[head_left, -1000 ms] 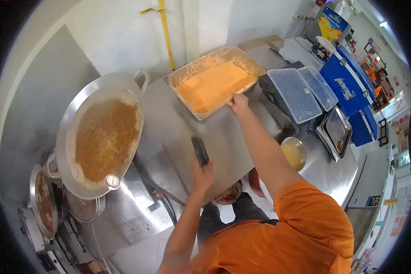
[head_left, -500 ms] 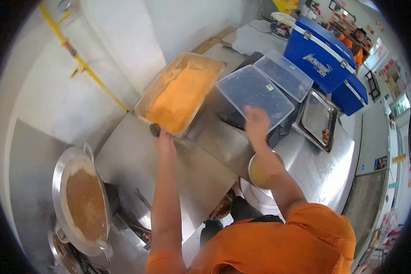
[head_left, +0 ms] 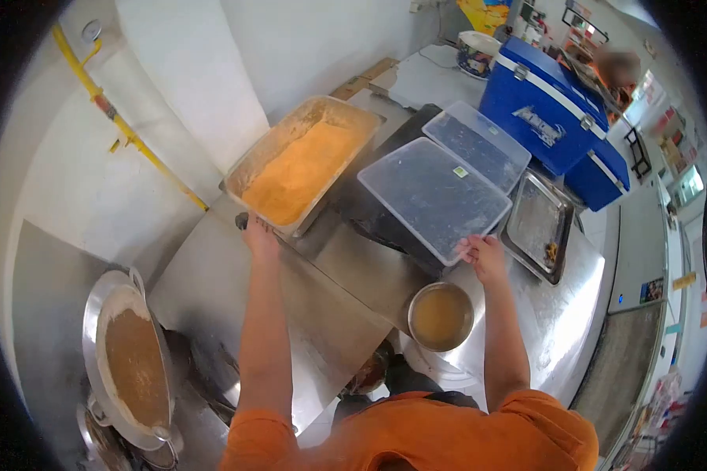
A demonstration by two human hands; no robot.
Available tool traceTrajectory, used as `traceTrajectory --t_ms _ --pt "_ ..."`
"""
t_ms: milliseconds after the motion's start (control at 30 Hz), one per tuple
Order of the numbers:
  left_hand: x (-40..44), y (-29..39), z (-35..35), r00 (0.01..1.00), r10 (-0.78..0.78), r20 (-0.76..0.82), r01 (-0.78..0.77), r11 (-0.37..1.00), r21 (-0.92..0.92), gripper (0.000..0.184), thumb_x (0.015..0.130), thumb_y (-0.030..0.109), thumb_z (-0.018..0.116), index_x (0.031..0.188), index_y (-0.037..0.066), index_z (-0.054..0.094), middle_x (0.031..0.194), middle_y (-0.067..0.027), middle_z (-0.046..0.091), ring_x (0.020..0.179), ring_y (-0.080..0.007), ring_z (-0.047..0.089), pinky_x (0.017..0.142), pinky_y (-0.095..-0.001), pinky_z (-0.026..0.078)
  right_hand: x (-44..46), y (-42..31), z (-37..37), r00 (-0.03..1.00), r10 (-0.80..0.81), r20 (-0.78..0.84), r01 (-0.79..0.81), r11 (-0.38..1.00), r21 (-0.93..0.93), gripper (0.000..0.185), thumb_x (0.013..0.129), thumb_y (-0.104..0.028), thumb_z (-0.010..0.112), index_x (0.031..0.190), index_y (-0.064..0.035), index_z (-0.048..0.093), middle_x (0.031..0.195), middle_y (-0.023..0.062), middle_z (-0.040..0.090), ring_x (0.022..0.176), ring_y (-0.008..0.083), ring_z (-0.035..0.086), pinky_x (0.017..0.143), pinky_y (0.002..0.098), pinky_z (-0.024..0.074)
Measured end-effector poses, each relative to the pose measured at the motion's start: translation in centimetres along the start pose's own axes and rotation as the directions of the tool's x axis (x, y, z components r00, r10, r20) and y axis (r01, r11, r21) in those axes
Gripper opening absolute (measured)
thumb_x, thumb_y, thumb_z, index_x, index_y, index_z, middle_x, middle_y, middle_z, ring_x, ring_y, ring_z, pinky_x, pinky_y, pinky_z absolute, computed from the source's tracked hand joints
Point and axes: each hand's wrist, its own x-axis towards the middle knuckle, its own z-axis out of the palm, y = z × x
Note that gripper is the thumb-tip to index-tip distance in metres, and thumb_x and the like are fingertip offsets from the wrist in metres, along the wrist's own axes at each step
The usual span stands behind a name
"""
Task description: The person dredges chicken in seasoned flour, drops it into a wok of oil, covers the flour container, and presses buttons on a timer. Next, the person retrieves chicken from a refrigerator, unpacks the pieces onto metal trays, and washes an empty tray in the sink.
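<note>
My left hand [head_left: 261,235] is at the near edge of a metal tray [head_left: 294,229] filled with orange powder. Its fingers close around a dark rounded object [head_left: 242,221], whose kind I cannot make out, and seem to touch the tray. My right hand [head_left: 481,257] pinches the near corner of a clear plastic lid [head_left: 436,196], which lies over black plastic [head_left: 389,239]. Just below that hand, a metal bowl [head_left: 441,316] holds a pale yellowish liquid.
A second clear lid [head_left: 479,145] lies behind the first. Blue coolers [head_left: 542,110] and a shallow metal tray [head_left: 538,220] are at the right. A large pan [head_left: 137,361] of brown contents stands at the left. A yellow pipe [head_left: 145,153] runs down the wall. Another person is in the background.
My right hand has moved down and right to the lid's near corner, and the lid has shifted slightly toward me. The bowl shows fully now. The left hand remains by the powder tray.
</note>
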Motion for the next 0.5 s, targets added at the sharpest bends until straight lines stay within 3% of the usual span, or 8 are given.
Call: traceTrajectory --t_ms 67,200,333,400,500 --pt "-0.1 1.5 1.6 0.993 -0.054 -0.102 0.050 0.998 -0.039 0.016 0.099 0.019 0.059 0.089 0.010 0.052 0.074 0.0032 0.051 0.064 -0.0098 0.049 0.060 -0.0267 0.036 -2.0 -1.7 1.6 0.996 -0.050 0.077 0.033 0.978 0.205 0.014 0.094 -0.009 0.061 0.103 0.0013 0.059 0.096 0.0148 0.070 0.082 0.0236 0.071 0.071 0.0328 0.0591" --pt "1.8 2.2 0.9 0.995 0.019 -0.094 -0.020 1.000 -0.013 0.017 0.099 0.021 0.060 0.099 0.005 0.055 0.079 0.0004 0.058 0.067 -0.0103 0.052 0.059 -0.0279 0.037 -3.5 -1.8 9.6 0.979 -0.019 0.203 -0.027 0.975 0.219 0.009 0.094 -0.006 0.059 0.100 -0.0001 0.058 0.098 0.0176 0.069 0.086 0.0275 0.071 0.073 0.0348 0.0600" --pt "3.8 2.4 -0.4 0.993 0.001 -0.122 -0.007 0.999 -0.051 0.026 0.099 0.022 0.060 0.113 0.001 0.053 0.086 -0.0029 0.061 0.072 -0.0134 0.056 0.063 -0.0302 0.042 -1.4 1.2 23.5 0.918 0.013 0.396 -0.154 0.933 0.326 0.008 0.091 -0.003 0.061 0.097 0.0003 0.056 0.097 0.0182 0.069 0.085 0.0291 0.071 0.072 0.0364 0.0602" --pt "3.8 2.5 -0.7 0.991 -0.006 -0.135 -0.010 0.993 -0.115 0.031 0.099 0.022 0.060 0.118 0.000 0.051 0.091 -0.0044 0.060 0.076 -0.0149 0.056 0.066 -0.0314 0.045 -0.1 3.6 30.3 0.902 0.030 0.430 -0.165 0.946 0.280 0.008 0.094 -0.005 0.060 0.100 -0.0012 0.056 0.101 0.0186 0.068 0.089 0.0308 0.071 0.073 0.0377 0.0592" --pt "5.0 0.8 -2.9 0.998 -0.028 -0.053 0.013 0.965 -0.262 0.036 0.099 0.025 0.061 0.121 -0.001 0.049 0.100 -0.0070 0.060 0.084 -0.0173 0.057 0.073 -0.0336 0.049 1.5 7.1 36.1 0.907 0.077 0.413 -0.164 0.970 0.178 0.009 0.094 -0.006 0.060 0.098 -0.0008 0.055 0.095 0.0151 0.067 0.083 0.0270 0.070 0.069 0.0368 0.0592"
